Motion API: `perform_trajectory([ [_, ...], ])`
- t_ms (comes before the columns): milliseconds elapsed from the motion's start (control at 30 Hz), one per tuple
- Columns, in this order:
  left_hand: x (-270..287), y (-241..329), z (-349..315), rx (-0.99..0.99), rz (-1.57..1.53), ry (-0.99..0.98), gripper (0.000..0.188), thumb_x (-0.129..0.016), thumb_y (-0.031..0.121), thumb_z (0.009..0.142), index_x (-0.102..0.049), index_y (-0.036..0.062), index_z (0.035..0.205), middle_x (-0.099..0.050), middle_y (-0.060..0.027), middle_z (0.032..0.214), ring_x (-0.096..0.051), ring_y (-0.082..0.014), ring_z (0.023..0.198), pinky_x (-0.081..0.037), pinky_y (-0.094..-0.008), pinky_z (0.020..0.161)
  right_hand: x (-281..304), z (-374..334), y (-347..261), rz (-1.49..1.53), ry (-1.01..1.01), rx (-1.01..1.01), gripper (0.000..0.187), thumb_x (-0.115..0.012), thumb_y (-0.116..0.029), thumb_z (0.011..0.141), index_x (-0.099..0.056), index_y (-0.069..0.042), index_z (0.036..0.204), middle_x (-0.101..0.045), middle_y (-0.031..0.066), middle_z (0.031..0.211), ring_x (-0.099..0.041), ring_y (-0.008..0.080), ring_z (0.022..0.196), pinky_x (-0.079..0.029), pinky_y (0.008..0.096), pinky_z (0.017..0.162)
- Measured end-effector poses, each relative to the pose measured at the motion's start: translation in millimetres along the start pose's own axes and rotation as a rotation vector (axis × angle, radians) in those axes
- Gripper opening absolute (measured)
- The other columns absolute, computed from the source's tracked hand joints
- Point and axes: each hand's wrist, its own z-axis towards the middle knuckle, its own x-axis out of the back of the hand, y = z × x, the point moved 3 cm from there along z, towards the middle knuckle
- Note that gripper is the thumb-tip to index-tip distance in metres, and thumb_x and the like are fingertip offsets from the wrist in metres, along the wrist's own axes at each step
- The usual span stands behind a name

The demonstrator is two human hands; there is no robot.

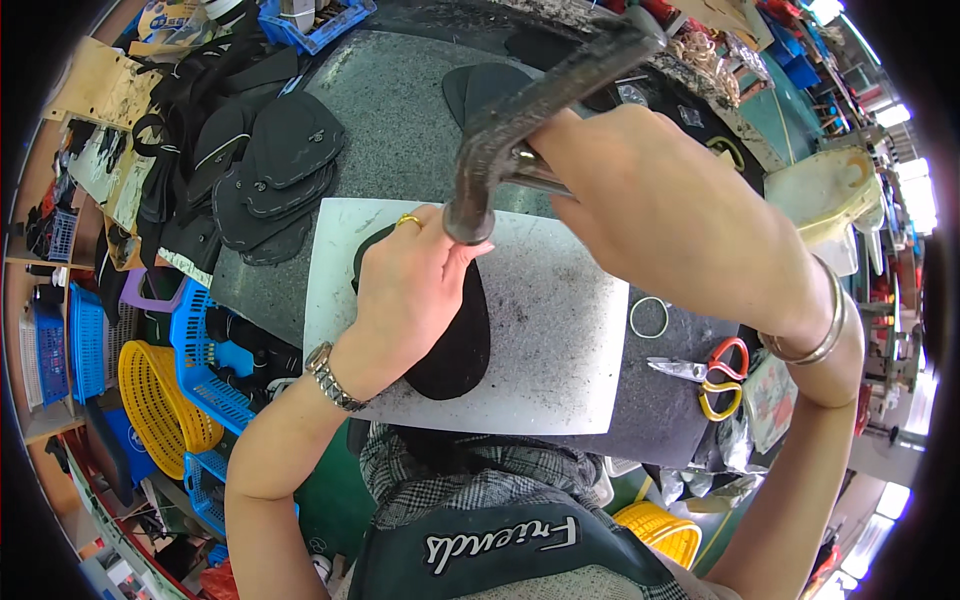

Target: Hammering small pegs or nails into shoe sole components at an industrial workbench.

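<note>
My right hand (660, 190) is closed round the handle of a hammer with a dark, worn metal head (485, 150). One end of the head hangs right over the fingertips of my left hand (405, 300), which are pinched together. Whatever those fingers hold is hidden behind them and the hammer; I cannot tell if the hammer touches it. Beneath my left hand lies a black rounded flat piece (455, 350), partly covered by the hand. It rests on a white board (560, 350) smudged with dark specks.
Scissors with red and yellow handles (715, 375) and a pale ring (649, 317) lie right of the board. Stacked black rounded pieces (285, 150) sit at the left on the grey table (390, 120). Yellow (160, 410) and blue baskets (200, 350) stand beyond the table's left edge.
</note>
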Motion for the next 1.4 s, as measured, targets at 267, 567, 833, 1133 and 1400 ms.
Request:
perform_trajectory([
  [267, -2.9, -20.4, -2.3, 0.44, -0.44, 0.001, 0.008, -0.065, 0.001, 0.084, -0.058, 0.0003, 0.089, -0.066, -0.0087, 0.075, -0.066, -0.0146, 0.069, -0.049, -0.0247, 0.064, 11.9, 3.5, 6.7, 0.451, 0.208, -0.127, 0.021, -0.062, -0.004, 0.082, -0.058, 0.002, 0.102, -0.058, 0.0179, 0.077, -0.053, 0.0323, 0.06, -0.044, 0.033, 0.058],
  [567, -8.5, -28.9, 1.0, 0.4, -0.425, 0.04, 0.008, -0.064, 0.002, 0.084, -0.059, -0.0001, 0.089, -0.064, -0.0115, 0.074, -0.065, -0.0177, 0.065, -0.049, -0.0281, 0.058, -3.2, -4.5, 3.9, 0.269, -0.09, -0.092, 0.016, -0.06, -0.004, 0.082, -0.057, 0.001, 0.097, -0.059, 0.0185, 0.076, -0.06, 0.0372, 0.069, -0.046, 0.0387, 0.06],
  [833, -1.6, -13.3, 3.2, 0.266, -0.22, -0.018, 0.006, -0.065, 0.003, 0.085, -0.06, 0.0001, 0.087, -0.063, -0.0065, 0.072, -0.063, -0.0114, 0.067, -0.048, -0.0243, 0.06, 8.9, 6.3, 7.1, 0.278, 0.088, -0.056, 0.016, -0.06, -0.003, 0.08, -0.056, 0.002, 0.095, -0.06, 0.0191, 0.079, -0.059, 0.038, 0.071, -0.046, 0.0405, 0.061],
  [1133, 45.4, -6.3, -21.4, 0.329, -0.525, 0.078, 0.014, -0.057, 0.004, 0.091, -0.043, 0.0019, 0.095, -0.066, -0.0157, 0.095, -0.067, -0.0234, 0.092, -0.054, -0.0335, 0.079, -25.9, -29.2, -1.0, 0.357, -0.119, -0.118, 0.025, -0.053, 0.003, 0.076, -0.049, 0.005, 0.1, -0.059, 0.0231, 0.068, -0.062, 0.0421, 0.071, -0.051, 0.0478, 0.062],
  [1400, 70.8, -22.3, -66.6, 0.467, -0.828, -0.554, 0.008, -0.052, -0.006, 0.089, -0.049, 0.002, 0.089, -0.064, -0.007, 0.084, -0.064, -0.0256, 0.102, -0.037, -0.0434, 0.106, -29.1, -53.9, -41.2, 0.469, -0.221, -0.21, 0.019, -0.06, -0.006, 0.082, -0.058, -0.001, 0.1, -0.057, 0.0199, 0.096, -0.057, 0.0355, 0.091, -0.046, 0.0428, 0.076],
])
